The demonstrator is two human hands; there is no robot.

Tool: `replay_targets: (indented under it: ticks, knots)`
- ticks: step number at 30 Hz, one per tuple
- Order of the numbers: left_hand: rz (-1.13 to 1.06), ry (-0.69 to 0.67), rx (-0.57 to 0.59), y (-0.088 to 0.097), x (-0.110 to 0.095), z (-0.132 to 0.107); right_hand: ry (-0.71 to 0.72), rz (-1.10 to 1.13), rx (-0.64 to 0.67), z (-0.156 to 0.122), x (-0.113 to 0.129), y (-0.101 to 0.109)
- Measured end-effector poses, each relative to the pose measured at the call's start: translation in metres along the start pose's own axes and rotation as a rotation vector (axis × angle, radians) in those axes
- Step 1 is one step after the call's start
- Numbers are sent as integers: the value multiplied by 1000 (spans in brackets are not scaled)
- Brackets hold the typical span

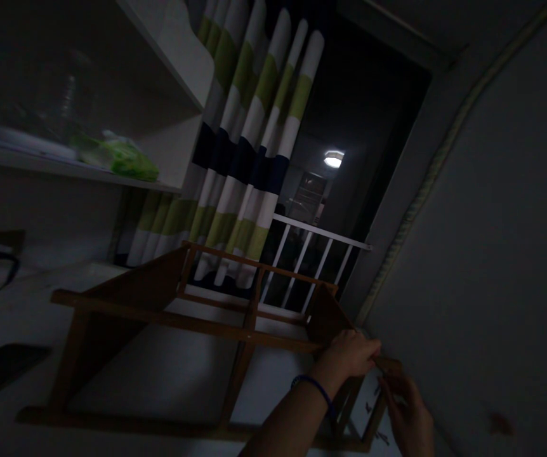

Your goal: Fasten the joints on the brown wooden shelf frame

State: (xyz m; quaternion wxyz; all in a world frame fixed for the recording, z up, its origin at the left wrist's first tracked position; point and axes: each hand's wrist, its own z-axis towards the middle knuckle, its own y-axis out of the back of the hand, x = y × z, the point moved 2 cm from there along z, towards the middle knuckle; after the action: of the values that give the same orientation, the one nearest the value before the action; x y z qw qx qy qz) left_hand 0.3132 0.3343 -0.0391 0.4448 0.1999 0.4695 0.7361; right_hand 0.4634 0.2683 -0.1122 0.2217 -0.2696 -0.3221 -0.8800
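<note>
A brown wooden shelf frame point(159, 317), with upright side panels and a middle divider, stands on a pale surface in front of me. My left hand point(352, 352), with a dark blue band on its wrist, is closed over the front upper rail near its right end. Just past it, the wooden rail end point(390, 364) sticks out. My right hand point(409, 406) is beside and below that end, its fingers curled. Whether something small is between those fingers is too dark to see. Several small dark pieces point(382, 438) lie on the pale surface by the frame's right end.
A white wall shelf point(173, 57) at upper left holds a green packet point(133, 162) and a clear bottle. Striped curtains point(254, 127) and a white railing point(321, 231) are behind the frame. A dark flat object point(7, 368) lies at left; a grey wall point(492, 254) borders the right.
</note>
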Motion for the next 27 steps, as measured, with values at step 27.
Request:
replay_targets:
  ticks: [27]
  knots:
    - [-43,37,-15,-1,2,2,247,-141,-57,-3,18,-1]
